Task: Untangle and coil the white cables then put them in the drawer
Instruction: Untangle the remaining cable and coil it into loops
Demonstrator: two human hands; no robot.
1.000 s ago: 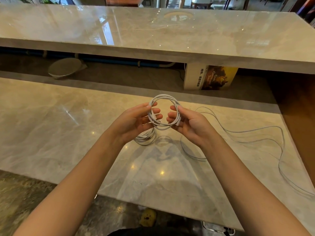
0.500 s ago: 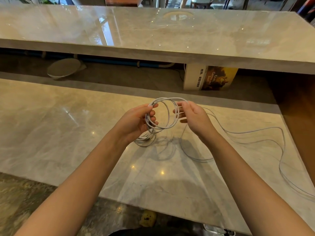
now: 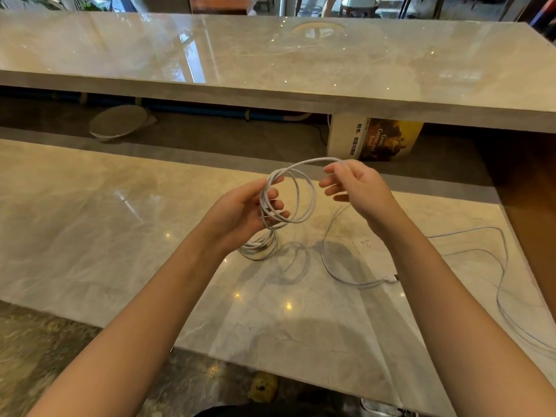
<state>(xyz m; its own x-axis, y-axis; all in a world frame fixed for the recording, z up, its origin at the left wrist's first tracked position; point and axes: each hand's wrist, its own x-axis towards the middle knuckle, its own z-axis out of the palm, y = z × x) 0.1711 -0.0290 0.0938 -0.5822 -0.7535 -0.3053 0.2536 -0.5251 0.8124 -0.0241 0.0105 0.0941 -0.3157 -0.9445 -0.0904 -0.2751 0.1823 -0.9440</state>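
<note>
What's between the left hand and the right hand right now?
Loops of the white cable span that gap above the table. The left hand grips one side and the right hand pinches the top strand. The head view shows it.

Two-tier service counter of a café or lounge-type interior: polished marble bench [image 3: 120, 236] beneath a raised marble ledge [image 3: 270, 61] (a book [image 3: 385, 139] and a round dish [image 3: 118, 121] sit in the recess between), with seating [image 3: 358, 1] and greenery [image 3: 87, 4] beyond.
</note>
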